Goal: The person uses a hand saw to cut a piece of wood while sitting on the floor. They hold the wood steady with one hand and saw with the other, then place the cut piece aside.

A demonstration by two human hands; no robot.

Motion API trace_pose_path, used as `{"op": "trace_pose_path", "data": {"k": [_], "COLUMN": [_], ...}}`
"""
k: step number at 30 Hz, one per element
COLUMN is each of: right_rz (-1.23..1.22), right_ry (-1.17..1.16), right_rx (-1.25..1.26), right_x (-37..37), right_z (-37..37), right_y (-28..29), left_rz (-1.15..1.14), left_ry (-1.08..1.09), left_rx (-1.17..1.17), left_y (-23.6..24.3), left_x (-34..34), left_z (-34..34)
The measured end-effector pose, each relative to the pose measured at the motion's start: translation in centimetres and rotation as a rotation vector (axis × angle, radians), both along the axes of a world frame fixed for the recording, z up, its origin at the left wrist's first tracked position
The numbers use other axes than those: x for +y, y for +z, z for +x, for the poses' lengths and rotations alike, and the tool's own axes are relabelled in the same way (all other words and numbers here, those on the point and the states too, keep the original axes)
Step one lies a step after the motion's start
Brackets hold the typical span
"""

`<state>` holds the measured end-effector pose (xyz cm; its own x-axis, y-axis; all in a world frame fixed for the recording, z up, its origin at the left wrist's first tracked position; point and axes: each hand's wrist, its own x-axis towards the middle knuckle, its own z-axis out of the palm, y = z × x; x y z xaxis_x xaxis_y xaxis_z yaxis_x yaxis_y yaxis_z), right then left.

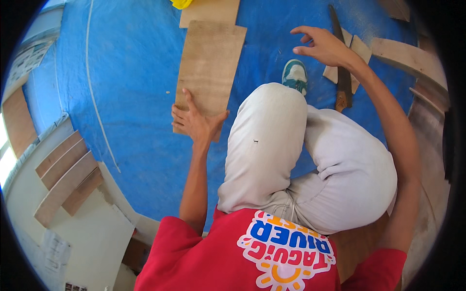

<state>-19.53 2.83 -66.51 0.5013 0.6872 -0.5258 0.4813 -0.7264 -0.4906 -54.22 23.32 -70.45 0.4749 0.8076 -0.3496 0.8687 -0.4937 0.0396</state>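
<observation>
A tapered plywood board (208, 63) lies lengthwise on the blue sheet, left of my bent knee. Across its near end my left hand (196, 119) is spread, fingertips reaching the left edge and thumb at the right edge, gripping it by its width. The board's far end overlaps another plywood piece (211, 12). My right hand (323, 46) is raised over the sheet at the upper right, fingers loosely bent and apart, nothing in them. Beside that wrist lies a handsaw (343, 80) with a wooden handle, resting over small wood offcuts (360, 51).
Curved wooden pieces (410, 58) are at the right edge. On the left, several curved wood strips (68, 179) rest on a pale surface (92, 228). Something yellow (181, 4) shows at the top. My shoe (295, 76) stands on the blue sheet (131, 97).
</observation>
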Motion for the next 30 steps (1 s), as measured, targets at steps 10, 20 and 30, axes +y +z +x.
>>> {"op": "trace_pose_path", "data": {"k": [10,20,30], "right_rz": [0.074,0.088,0.045], "right_ry": [0.285,0.038,-0.045], "right_rx": [0.149,0.190,0.185], "right_x": [11.6,16.3,15.9], "right_z": [-1.0,-2.6,-2.5], "right_y": [-3.7,-10.0,-11.7], "left_rz": [-0.090,-0.019,0.003], "left_ry": [0.049,0.038,0.026], "left_rx": [-0.039,-0.043,-0.009], "left_y": [2.0,0.1,-0.7], "left_x": [-0.5,-0.6,-0.6], "left_z": [0.1,-0.5,-0.7]}}
